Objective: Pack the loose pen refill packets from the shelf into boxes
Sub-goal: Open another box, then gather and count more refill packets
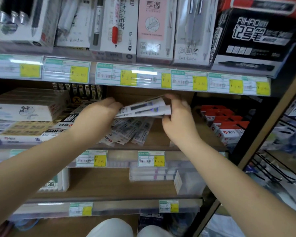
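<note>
A small stack of white pen refill packets (143, 109) is lifted above the middle shelf (161, 139), held between both hands. My left hand (96, 115) grips its left end and my right hand (178, 115) grips its right end with curled fingers. Below the stack, several more loose refill packets (126, 132) lie fanned out on the wooden shelf board. A brown cardboard box wall (137, 94) shows behind the hands at the back of the shelf.
Stacked pen and refill boxes (24, 113) fill the shelf's left side; red-and-white small boxes (224, 125) stand on the right. Price-tag rails (126, 76) run above and below. Boxes of pens crowd the upper shelf. A black shelf post (246, 142) rises at right.
</note>
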